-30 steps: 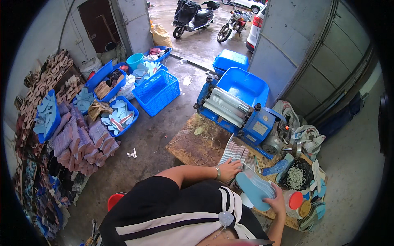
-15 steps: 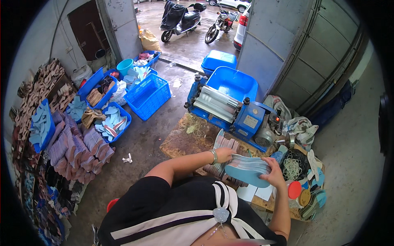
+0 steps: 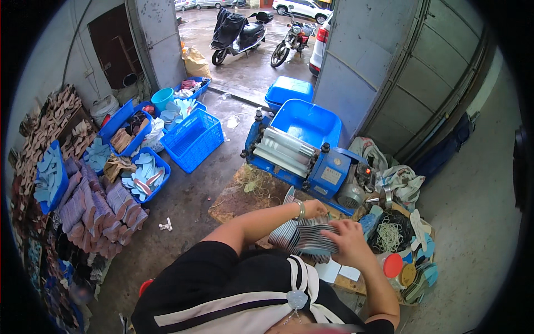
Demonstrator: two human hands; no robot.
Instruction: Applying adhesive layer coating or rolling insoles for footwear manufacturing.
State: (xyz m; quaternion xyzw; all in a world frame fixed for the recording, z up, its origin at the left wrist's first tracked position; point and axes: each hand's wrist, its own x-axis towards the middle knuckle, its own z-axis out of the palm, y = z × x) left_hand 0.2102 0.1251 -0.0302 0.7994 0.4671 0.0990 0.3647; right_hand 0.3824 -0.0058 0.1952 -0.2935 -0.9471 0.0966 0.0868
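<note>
Grey insole stack (image 3: 306, 236), light and floppy, near blue machine (image 3: 311, 158); my left hand (image 3: 315, 209) pinches its top edge, right hand (image 3: 349, 240) clamps the end; grip ends.

A stack of thin, flat insoles (image 3: 305, 236), pale grey-blue with dark edges showing as stripes, is lying sideways and fanning slightly, sitting just above the worn wooden board (image 3: 245, 195) in front of the blue roller machine (image 3: 303, 153)
</note>
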